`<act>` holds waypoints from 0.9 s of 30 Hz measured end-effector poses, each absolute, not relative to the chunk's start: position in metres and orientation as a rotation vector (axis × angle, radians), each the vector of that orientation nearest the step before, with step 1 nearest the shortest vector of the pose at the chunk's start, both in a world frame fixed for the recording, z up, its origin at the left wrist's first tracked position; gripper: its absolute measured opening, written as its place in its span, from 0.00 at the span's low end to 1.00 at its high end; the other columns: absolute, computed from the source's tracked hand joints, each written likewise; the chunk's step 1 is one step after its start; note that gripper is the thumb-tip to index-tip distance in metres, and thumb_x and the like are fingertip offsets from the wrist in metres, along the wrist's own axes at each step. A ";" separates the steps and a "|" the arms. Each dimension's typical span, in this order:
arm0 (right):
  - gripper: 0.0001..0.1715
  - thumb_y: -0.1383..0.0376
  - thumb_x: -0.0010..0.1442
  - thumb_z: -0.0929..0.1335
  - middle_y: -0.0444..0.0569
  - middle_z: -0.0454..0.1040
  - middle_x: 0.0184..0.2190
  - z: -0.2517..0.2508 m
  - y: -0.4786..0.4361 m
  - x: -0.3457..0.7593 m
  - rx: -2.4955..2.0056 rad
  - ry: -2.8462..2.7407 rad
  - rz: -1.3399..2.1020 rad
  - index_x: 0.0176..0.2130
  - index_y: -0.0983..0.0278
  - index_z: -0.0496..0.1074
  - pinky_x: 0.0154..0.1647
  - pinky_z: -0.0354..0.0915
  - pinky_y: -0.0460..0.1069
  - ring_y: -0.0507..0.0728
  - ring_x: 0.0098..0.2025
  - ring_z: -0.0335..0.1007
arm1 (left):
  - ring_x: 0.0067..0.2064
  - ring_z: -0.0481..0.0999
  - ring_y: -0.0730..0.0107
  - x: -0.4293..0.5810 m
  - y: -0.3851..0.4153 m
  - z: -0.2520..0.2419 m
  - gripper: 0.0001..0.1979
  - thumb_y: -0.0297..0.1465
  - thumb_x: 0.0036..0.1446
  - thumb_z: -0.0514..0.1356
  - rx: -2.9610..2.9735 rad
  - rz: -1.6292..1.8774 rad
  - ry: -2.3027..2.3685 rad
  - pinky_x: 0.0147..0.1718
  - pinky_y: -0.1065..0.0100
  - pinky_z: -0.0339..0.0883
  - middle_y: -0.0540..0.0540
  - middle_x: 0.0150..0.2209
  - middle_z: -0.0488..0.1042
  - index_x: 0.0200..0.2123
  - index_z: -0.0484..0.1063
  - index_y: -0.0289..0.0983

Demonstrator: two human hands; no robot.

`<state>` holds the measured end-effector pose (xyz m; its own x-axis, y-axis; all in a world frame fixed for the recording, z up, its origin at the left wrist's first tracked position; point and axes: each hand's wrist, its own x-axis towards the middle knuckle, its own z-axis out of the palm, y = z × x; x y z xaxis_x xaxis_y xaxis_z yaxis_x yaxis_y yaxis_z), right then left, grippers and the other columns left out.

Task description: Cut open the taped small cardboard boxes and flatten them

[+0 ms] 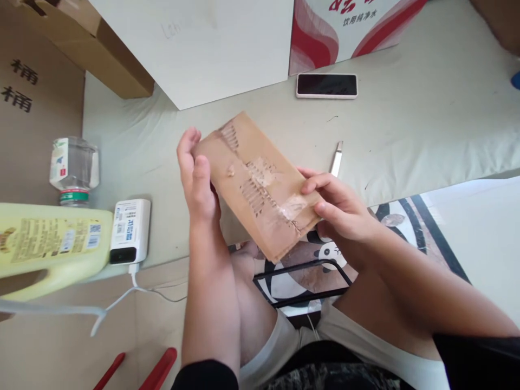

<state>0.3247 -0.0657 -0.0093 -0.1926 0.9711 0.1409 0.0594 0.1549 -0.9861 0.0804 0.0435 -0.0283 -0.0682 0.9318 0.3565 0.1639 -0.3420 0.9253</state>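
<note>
The left hand (197, 181) and right hand (339, 208) hold a taped cardboard piece (239, 179) between them, over the near edge of the table (406, 114). Beyond lie a silver tool (337, 159) and a phone (327, 86); a white box (227, 49) blocks the far side.

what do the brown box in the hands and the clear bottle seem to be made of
The brown box looks like matte cardboard, judging by its tan, paper-like surface; its shiny patches may be clear tape. The clear bottle is probably smooth plastic: see-through and glossy.

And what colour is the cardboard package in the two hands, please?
The cardboard package is light brown, seen best in the head view.
</note>
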 end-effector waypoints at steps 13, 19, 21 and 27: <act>0.21 0.47 0.67 0.63 0.52 0.77 0.49 -0.012 -0.055 0.338 -1.252 -1.436 0.909 0.47 0.57 0.72 0.48 0.74 0.57 0.60 0.49 0.76 | 0.36 0.65 0.66 0.093 0.037 -0.007 0.16 0.29 0.42 0.63 1.328 1.565 1.097 0.37 0.64 0.60 0.46 0.37 0.67 0.38 0.66 0.39; 0.19 0.54 0.58 0.69 0.46 0.71 0.29 -0.035 -0.037 0.371 -2.069 -1.648 0.415 0.47 0.59 0.75 0.33 0.65 0.54 0.55 0.26 0.61 | 0.35 0.63 0.67 0.094 0.038 -0.006 0.17 0.36 0.45 0.64 1.371 1.528 1.200 0.36 0.64 0.60 0.47 0.36 0.65 0.38 0.64 0.40; 0.19 0.55 0.57 0.70 0.47 0.70 0.25 -0.039 -0.034 0.376 -2.161 -1.734 0.406 0.47 0.60 0.76 0.32 0.63 0.54 0.55 0.25 0.58 | 0.35 0.63 0.67 0.095 0.037 -0.006 0.16 0.36 0.45 0.64 1.367 1.540 1.202 0.37 0.63 0.61 0.47 0.36 0.65 0.37 0.65 0.40; 0.20 0.67 0.54 0.65 0.45 0.68 0.21 -0.015 -0.040 0.365 -1.997 -1.513 0.782 0.45 0.59 0.79 0.31 0.61 0.54 0.55 0.25 0.63 | 0.35 0.64 0.67 0.096 0.037 -0.006 0.15 0.31 0.43 0.64 1.337 1.583 1.144 0.37 0.63 0.61 0.47 0.36 0.65 0.36 0.65 0.40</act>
